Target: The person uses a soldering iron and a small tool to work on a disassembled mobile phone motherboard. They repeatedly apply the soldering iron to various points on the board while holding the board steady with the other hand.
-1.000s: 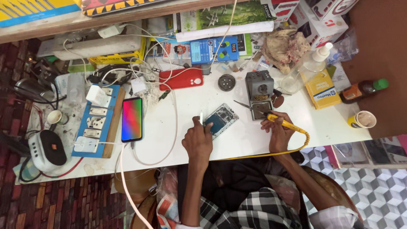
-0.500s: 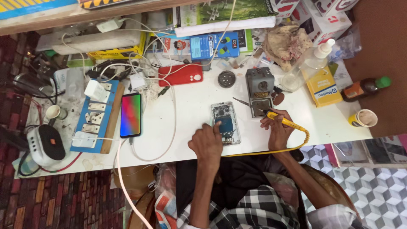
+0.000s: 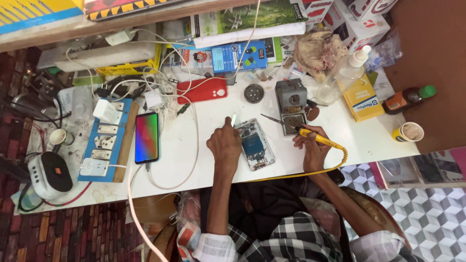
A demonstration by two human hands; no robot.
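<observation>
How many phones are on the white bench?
3: an opened phone beside the left hand, a lit phone by the switchboard, a red-cased phone behind. Clutter may hide others.

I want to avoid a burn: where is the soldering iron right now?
In the head view, the soldering iron is in the right hand, right of the opened phone, tip toward the grey stand.
</observation>
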